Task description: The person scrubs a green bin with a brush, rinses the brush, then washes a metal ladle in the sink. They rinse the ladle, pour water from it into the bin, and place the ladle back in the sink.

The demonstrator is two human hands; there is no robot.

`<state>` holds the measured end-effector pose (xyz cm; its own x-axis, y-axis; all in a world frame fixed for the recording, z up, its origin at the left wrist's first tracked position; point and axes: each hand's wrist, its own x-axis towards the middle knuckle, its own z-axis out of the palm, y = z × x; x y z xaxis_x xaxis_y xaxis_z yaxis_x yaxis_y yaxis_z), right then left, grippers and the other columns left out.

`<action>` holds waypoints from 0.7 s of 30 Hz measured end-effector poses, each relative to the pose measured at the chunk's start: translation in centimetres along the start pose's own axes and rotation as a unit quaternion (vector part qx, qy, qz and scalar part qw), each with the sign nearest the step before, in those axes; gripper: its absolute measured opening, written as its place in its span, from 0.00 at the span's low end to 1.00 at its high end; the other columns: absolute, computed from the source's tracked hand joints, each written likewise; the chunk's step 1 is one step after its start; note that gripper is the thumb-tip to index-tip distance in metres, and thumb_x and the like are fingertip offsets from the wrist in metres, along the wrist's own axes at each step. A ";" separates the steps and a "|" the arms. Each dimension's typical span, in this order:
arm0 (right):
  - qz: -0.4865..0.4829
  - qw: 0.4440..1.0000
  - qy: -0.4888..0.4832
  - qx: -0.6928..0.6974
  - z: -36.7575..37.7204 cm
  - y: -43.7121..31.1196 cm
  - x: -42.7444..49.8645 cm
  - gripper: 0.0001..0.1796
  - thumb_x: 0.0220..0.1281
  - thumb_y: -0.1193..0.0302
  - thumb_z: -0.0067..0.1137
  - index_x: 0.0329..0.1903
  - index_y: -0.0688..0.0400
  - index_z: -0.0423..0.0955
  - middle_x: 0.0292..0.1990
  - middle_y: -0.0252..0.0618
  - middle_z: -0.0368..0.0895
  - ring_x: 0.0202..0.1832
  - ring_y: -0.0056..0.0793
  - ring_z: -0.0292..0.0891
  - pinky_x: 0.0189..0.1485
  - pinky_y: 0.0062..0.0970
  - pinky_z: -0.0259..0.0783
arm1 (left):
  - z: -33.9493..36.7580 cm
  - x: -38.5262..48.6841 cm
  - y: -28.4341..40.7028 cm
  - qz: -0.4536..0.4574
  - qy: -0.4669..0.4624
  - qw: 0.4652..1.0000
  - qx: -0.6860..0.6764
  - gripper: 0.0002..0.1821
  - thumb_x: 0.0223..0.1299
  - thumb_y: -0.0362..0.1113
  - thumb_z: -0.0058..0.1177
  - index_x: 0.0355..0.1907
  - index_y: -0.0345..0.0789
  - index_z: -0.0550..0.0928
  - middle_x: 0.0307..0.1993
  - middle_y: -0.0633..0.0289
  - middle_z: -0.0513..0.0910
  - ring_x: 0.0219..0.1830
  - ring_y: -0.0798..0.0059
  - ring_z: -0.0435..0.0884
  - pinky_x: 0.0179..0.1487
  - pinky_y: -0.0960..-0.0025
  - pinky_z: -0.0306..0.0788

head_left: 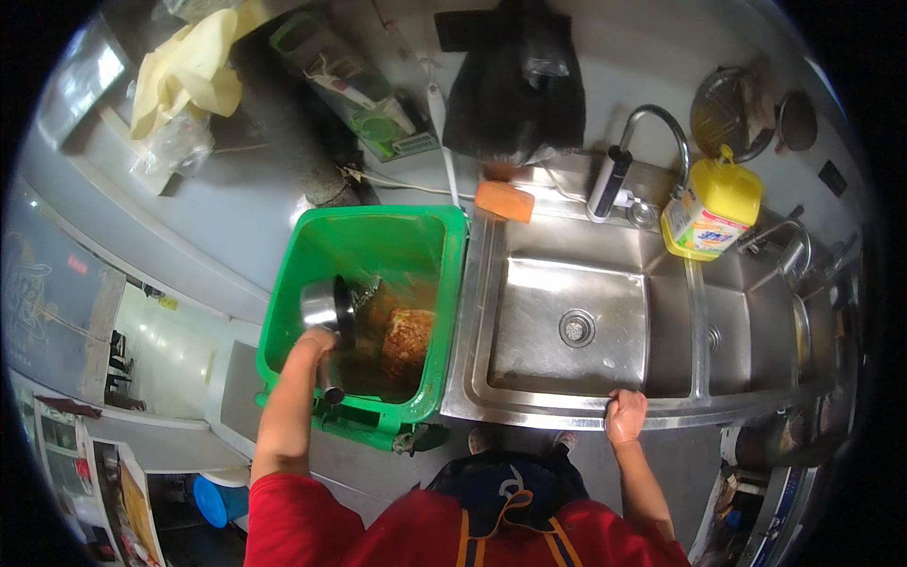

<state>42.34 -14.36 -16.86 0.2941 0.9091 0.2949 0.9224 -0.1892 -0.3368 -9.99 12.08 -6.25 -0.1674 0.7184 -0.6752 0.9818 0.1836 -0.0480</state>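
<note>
My left hand (320, 341) grips the handle of a stainless steel ladle or dipper (319, 305), which is tipped over the open green plastic bin (455, 262). A splash of liquid shows at the vessel's right side. Brown food waste (409, 344) lies inside the bin. My right hand (626, 414) is closed over the front rim of the stainless steel double sink (538, 414). The large left basin (538, 340) holds no dishes, and its drain strainer (577, 328) shows in the middle.
An orange sponge (504, 201) lies at the sink's back left corner. A curved faucet (659, 117) and a yellow detergent jug (712, 209) stand behind the basins. A black bag (517, 92) hangs on the wall. A blue bucket (221, 498) stands at the lower left.
</note>
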 end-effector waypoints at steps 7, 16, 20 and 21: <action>-0.007 0.989 -0.129 0.072 3.0 3.3 -1.2 0.09 0.42 0.73 0.46 0.28 0.59 0.75 0.27 0.43 0.75 0.34 0.41 0.68 0.40 0.40 0.60 | 2.2 -10.4 -0.6 0.206 -0.015 0.750 -0.628 0.16 0.58 0.43 0.40 0.15 0.44 0.64 0.11 0.74 0.61 0.13 0.83 0.57 0.18 0.77 0.50; -0.034 0.901 -0.120 0.416 -9.9 11.5 -2.8 0.11 0.49 0.78 0.46 0.38 0.57 0.72 0.35 0.42 0.75 0.41 0.38 0.72 0.45 0.31 0.66 | 12.5 -21.7 18.5 0.118 0.011 0.599 -0.792 0.10 0.56 0.39 0.46 0.37 0.36 0.73 0.16 0.75 0.64 0.13 0.90 0.60 0.14 0.85 0.55; 0.026 0.898 -0.109 0.426 -17.5 19.7 -6.3 0.09 0.52 0.76 0.45 0.36 0.60 0.74 0.33 0.40 0.78 0.38 0.32 0.74 0.42 0.27 0.68 | 15.9 -24.5 30.1 0.171 -0.312 0.454 -0.817 0.11 0.55 0.38 0.46 0.39 0.35 0.72 0.17 0.76 0.65 0.13 0.93 0.61 0.14 0.87 0.57; 0.049 0.892 -0.130 0.430 -18.7 21.9 -7.3 0.09 0.53 0.75 0.46 0.36 0.60 0.74 0.33 0.40 0.78 0.37 0.32 0.75 0.42 0.27 0.68 | 16.5 -24.9 33.3 0.165 -0.459 0.380 -0.786 0.12 0.55 0.36 0.45 0.41 0.35 0.72 0.17 0.76 0.64 0.13 0.93 0.61 0.14 0.87 0.57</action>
<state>65.12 -32.09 -9.65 0.1918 0.9803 0.0469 0.3304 -0.0195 -0.9437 28.31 -10.76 -3.23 0.7523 0.4720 -0.4596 -0.4511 0.8775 0.1628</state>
